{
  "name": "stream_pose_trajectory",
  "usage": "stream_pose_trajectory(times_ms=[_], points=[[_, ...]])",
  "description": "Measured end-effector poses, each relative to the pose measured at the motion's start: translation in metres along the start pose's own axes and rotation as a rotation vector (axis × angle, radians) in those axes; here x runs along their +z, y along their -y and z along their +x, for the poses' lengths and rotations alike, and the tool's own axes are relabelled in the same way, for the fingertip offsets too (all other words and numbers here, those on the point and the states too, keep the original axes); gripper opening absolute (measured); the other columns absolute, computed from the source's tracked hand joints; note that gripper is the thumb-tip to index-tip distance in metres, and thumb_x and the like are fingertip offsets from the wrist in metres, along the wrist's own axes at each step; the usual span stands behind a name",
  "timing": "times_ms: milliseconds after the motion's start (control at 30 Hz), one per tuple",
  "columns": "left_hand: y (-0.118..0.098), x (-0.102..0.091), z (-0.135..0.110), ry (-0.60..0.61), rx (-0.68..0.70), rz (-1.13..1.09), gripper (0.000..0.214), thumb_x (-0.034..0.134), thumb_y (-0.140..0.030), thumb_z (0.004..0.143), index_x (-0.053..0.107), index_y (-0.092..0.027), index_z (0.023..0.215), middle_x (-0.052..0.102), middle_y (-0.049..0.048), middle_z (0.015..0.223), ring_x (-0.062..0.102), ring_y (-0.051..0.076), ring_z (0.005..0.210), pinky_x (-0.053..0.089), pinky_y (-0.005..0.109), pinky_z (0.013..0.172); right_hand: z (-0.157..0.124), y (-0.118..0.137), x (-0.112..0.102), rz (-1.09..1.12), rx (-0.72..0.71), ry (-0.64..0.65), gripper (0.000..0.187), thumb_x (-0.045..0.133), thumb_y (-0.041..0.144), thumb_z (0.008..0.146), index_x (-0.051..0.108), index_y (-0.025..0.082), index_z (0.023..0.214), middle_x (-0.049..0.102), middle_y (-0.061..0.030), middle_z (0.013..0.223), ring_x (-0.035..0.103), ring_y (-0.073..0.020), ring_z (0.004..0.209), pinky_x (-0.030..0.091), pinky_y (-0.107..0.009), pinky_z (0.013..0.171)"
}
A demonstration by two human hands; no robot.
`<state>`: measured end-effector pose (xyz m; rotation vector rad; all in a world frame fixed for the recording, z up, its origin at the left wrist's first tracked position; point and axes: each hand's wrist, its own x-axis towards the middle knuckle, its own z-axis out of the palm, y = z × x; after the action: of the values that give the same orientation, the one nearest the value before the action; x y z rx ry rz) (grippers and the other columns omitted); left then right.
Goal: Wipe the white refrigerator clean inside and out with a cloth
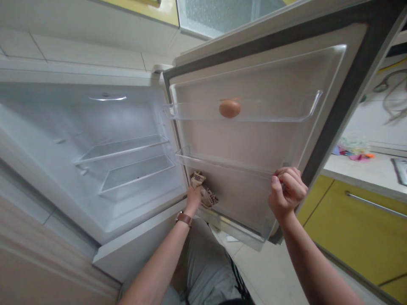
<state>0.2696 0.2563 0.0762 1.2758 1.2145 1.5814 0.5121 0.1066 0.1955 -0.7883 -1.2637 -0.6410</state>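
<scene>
My left hand point(193, 195) is closed around a crumpled brown cloth point(208, 197) with a dark spotted pattern. The cloth is at the lower hinge side of the open fridge door point(235, 146), under the middle door shelf point(222, 165). My right hand point(288, 189) is curled into a fist near the free end of that shelf, by the door's dark seal. Nothing shows between its fingers, and whether it touches the door I cannot tell. A brown egg point(229, 108) lies in the clear upper door shelf point(273, 112).
To the left stands the fridge interior point(127, 114) with two glass shelves point(136, 171). A low clear door bin point(248, 237) is by my knees. At right, a white counter point(343, 167) with small colourful items tops yellow cabinets point(359, 228).
</scene>
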Motion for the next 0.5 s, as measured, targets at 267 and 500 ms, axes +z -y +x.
stream_pose_trajectory(times_ms=[267,500], points=[[-0.041,0.05,-0.069,0.422,0.478,0.402,0.088,0.056,0.0,0.081,0.043,-0.029,0.162,0.051,0.0072,0.162,0.042,0.033,0.154,0.034,0.049,0.129,-0.002,0.014,0.001,0.015,-0.049,-0.008,0.039,0.06,0.028,0.094,0.04,0.022,0.061,0.047,0.002,0.06,0.046,-0.0148,0.059,0.036,-0.036,0.07],[-0.008,0.068,-0.106,1.061,0.947,0.74,0.06,0.056,-0.011,0.097,0.061,-0.047,0.145,0.045,-0.0048,0.168,0.025,0.03,0.162,0.019,0.055,0.133,-0.002,0.004,0.0,-0.003,0.004,-0.002,0.041,0.058,0.033,0.095,0.038,0.022,0.061,0.047,0.0012,0.062,0.046,-0.0157,0.062,0.034,-0.036,0.071]])
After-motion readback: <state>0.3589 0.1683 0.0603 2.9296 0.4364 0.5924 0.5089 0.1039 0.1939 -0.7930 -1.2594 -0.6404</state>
